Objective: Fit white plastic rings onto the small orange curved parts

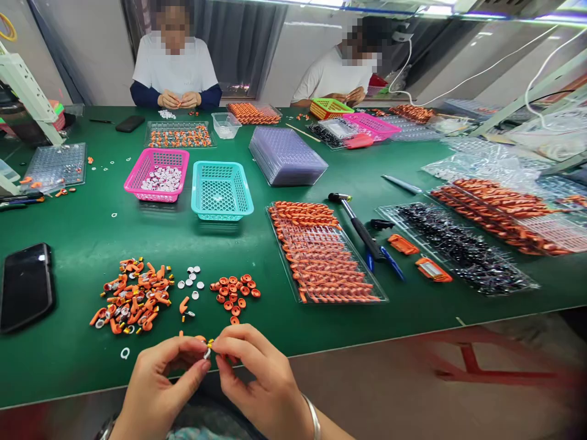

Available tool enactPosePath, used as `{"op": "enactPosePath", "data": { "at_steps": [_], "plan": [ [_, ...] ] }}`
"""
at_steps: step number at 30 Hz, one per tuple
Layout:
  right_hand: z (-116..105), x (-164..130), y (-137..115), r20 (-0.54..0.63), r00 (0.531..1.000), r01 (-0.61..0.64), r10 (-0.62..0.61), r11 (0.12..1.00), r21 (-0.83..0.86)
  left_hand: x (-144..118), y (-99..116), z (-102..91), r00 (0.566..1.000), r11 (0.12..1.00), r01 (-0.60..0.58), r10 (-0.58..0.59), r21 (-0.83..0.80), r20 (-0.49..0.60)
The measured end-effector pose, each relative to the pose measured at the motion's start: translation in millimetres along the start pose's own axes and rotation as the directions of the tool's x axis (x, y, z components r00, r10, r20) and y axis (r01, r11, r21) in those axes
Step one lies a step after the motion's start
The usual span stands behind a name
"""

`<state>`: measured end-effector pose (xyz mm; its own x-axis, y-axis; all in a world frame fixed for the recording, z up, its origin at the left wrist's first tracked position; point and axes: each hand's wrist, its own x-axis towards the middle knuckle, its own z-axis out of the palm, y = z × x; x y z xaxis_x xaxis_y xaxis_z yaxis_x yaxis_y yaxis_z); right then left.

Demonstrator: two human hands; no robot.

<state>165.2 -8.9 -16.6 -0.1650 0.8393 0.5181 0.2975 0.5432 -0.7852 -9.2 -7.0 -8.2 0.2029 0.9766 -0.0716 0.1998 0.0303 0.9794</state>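
Both hands, left hand point(158, 382) and right hand point(257, 379), pinch 1 small orange-and-white part point(206, 349).

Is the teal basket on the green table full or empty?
Almost empty. Through the teal basket the bare mesh floor shows, with only a few small white pieces in the middle.

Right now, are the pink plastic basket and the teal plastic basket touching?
Apart. The head view shows a strip of bare green table mat between the pink plastic basket and the teal plastic basket, running the full length of their facing sides.
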Motion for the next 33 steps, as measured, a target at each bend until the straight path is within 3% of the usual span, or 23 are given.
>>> {"op": "enactPosePath", "data": {
  "at_steps": [4, 9, 14, 18, 24, 33],
  "plan": [
    [5.1, -3.8, 0.0, -0.033, 0.997, 0.064, -0.071, 0.981, -0.181, -2.3, -1.4, 1.0, 0.995, 0.988, -0.086, 0.091, 0.126, -0.033],
    [5.8, -2.9, -0.1, 0.019, 0.999, 0.033, -0.029, 0.975, -0.22, -5.4, -4.6, -0.8, 0.972, 0.946, -0.211, 0.23, 0.246, -0.047],
    [2.3, -0.9, -1.3, 0.09, 0.995, 0.072, -0.047, 0.95, -0.303, -3.6, -2.9, -2.5, 0.903, 0.812, -0.408, 0.427, 0.418, 0.052],
    [-1.3, 1.5, -3.1, 0.159, 0.983, 0.141, -0.088, 0.922, -0.36, -2.4, -1.7, -1.1, 0.87, 0.724, -0.459, 0.484, 0.515, 0.096],
    [-3.8, 4.1, -1.2, 0.201, 0.974, 0.167, -0.109, 0.939, -0.302, 1.5, 13.4, -2.7, 0.907, 0.703, -0.411, 0.379, 0.58, 0.183],
    [-6.0, 3.4, -0.6, 0.19, 0.981, -0.038, 0.035, 0.999, 0.012, 10.6, 33.8, -6.3, 0.977, 0.886, -0.164, 0.084, 0.434, 0.196]
  ]
}}
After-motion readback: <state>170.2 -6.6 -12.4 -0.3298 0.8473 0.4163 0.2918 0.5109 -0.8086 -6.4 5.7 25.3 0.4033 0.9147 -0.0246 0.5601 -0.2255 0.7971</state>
